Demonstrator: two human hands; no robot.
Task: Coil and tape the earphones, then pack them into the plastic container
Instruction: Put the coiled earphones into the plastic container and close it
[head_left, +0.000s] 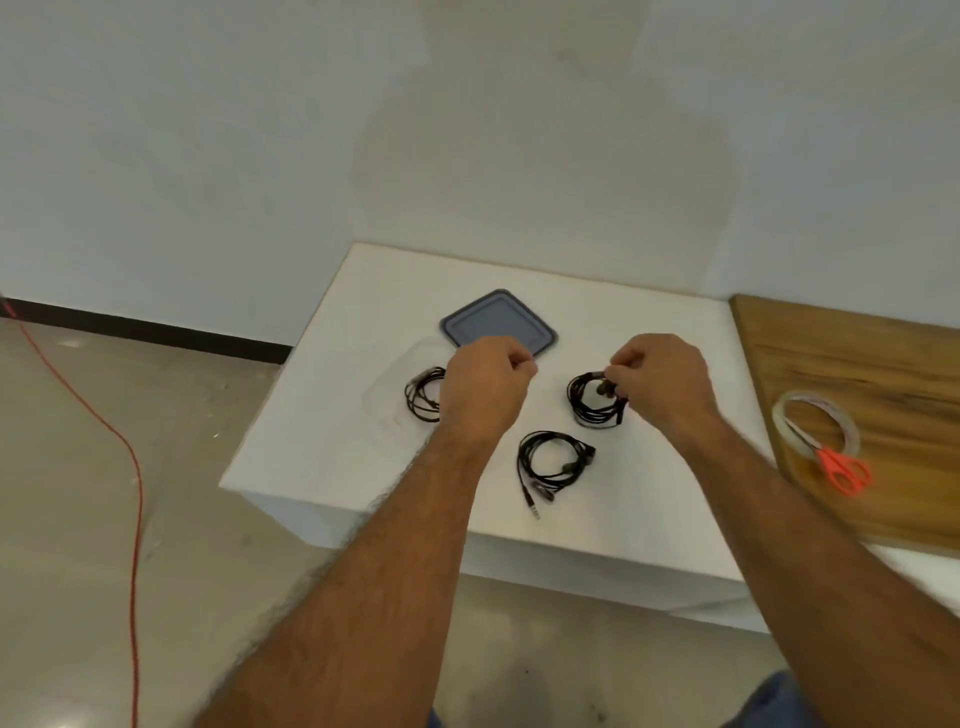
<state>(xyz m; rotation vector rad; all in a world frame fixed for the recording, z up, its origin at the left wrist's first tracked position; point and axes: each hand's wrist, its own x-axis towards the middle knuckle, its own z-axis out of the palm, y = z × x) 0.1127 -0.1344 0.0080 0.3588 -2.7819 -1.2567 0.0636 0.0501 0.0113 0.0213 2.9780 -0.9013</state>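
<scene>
Three black coiled earphones lie on the white table (322, 441). One coil (422, 395) sits inside the clear plastic container (387, 410) at the left, partly hidden by my left hand (485, 389). That hand hovers with curled fingers, and I cannot make out anything in it. My right hand (662, 382) pinches the top of a second coil (592, 402) right of centre. A third coil (553, 462) lies nearer me with its plug end trailing.
The container's grey-blue lid (498, 325) lies flat behind my hands. On a wooden board (883, 374) at the right rest a roll of clear tape (815, 423) and orange scissors (844, 470). A red cable (132, 467) runs across the floor at left.
</scene>
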